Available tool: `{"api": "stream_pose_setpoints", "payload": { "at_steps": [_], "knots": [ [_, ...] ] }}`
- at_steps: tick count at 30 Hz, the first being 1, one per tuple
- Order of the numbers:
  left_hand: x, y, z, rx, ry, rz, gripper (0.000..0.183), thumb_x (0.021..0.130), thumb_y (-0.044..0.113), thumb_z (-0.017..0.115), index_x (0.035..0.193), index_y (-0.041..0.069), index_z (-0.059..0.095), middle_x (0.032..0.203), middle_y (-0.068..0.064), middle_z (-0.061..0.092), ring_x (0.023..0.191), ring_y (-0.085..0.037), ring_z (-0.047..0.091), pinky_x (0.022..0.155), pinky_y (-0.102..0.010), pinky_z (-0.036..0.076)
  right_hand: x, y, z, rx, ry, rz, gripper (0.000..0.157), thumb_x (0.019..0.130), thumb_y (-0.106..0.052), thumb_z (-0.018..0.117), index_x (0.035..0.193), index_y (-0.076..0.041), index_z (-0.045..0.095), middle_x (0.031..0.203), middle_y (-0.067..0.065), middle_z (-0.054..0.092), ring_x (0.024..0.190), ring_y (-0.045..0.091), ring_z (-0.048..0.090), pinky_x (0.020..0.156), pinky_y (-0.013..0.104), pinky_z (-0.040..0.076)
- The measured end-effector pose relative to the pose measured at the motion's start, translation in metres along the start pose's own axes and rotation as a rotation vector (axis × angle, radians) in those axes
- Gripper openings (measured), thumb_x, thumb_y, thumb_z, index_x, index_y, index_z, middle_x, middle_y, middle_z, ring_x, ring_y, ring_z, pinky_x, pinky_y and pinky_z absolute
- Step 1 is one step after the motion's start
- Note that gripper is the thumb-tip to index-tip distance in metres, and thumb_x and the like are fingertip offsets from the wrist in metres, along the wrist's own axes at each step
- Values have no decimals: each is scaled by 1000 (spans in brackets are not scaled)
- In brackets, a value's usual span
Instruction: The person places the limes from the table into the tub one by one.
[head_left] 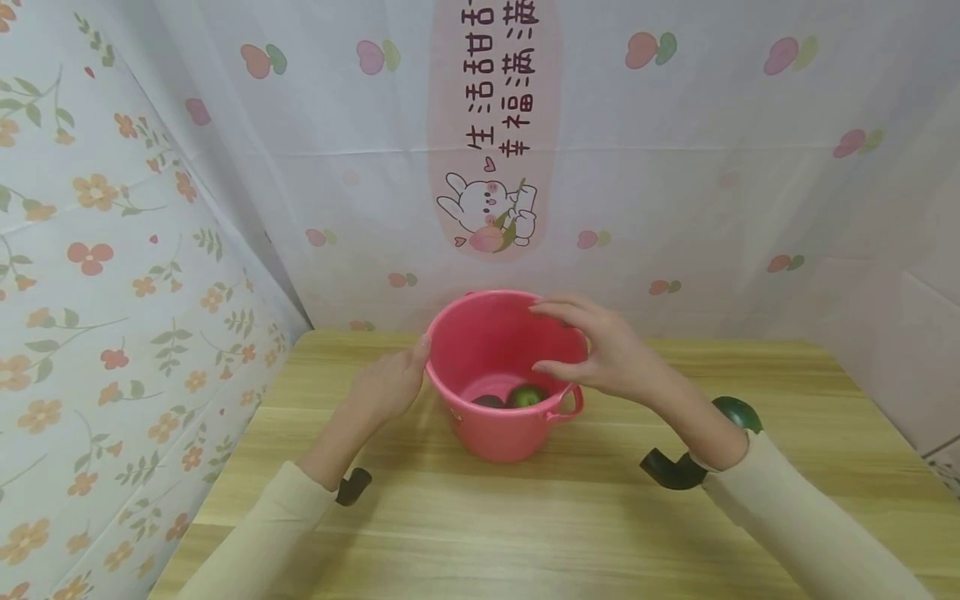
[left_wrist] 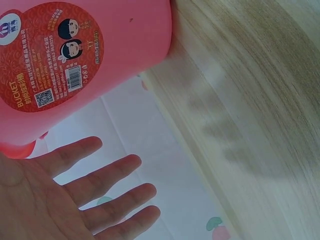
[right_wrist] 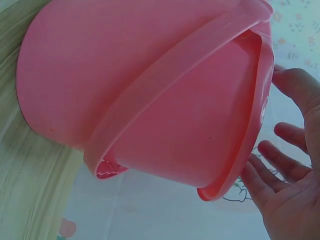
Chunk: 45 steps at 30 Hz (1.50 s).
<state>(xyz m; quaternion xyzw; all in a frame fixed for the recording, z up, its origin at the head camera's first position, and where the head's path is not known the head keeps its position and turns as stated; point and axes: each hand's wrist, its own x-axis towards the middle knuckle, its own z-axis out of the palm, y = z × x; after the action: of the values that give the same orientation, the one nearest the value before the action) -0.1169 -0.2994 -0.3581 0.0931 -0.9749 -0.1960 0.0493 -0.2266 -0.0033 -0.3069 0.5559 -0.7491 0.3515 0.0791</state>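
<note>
A pink plastic bucket (head_left: 498, 429) stands upright on the wooden table. Inside it lie a green round fruit (head_left: 527, 395) and a dark rounded item (head_left: 489, 401), whose kind I cannot tell. My left hand (head_left: 390, 382) is at the bucket's left rim, its thumb against the edge; in the left wrist view its fingers (left_wrist: 112, 180) are extended and spread beside the labelled wall. My right hand (head_left: 600, 346) reaches over the right rim, thumb and fingers apart with nothing between them. The bucket's handle (right_wrist: 165, 75) hangs down along its side in the right wrist view.
A dark green, glossy rounded thing (head_left: 737, 412) and a black bent piece (head_left: 672, 470) show by my right forearm, partly hidden. Another dark piece (head_left: 354, 486) shows beside my left wrist. Patterned cloth (head_left: 345, 200) hangs behind the table (head_left: 465, 517) and at its left.
</note>
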Motion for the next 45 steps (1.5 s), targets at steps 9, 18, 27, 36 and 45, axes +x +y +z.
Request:
{"api": "stream_pose_setpoints", "payload": {
  "at_steps": [9,18,27,36,45],
  "knots": [
    [-1,1,-1,-2,12,23,89,91,64,-4,106,11,66,102,-11,64,98,-31,59,81,-50,43,-6,5,-4,24,11,-25,65,77,-38,76,134,-19,51,134,-1,47,116,16,46,79,36,50],
    [0,1,1,1,10,19,88,91,63,-5,112,12,64,106,-11,63,100,-31,58,82,-52,43,-15,12,-8,10,15,7,64,76,-38,77,133,-23,51,130,-8,49,108,20,54,77,33,51],
    [-2,2,0,-5,18,20,91,90,64,-6,109,11,65,106,-11,63,99,-32,59,81,-51,43,-23,18,-13,-8,34,0,65,73,-19,82,131,-22,53,125,-2,54,105,18,54,76,33,50],
    [-1,2,2,-8,5,-1,91,89,64,-6,110,11,64,107,-11,62,99,-32,58,82,-52,42,-27,21,-18,-42,42,5,67,70,-16,84,129,-15,55,126,0,55,113,14,49,82,38,48],
    [1,1,4,9,4,-9,90,89,64,-9,97,13,64,92,-9,61,91,-29,59,73,-50,45,-35,29,-22,-70,47,17,63,73,-27,82,128,-13,56,126,0,55,114,17,49,83,40,48]
  ]
}}
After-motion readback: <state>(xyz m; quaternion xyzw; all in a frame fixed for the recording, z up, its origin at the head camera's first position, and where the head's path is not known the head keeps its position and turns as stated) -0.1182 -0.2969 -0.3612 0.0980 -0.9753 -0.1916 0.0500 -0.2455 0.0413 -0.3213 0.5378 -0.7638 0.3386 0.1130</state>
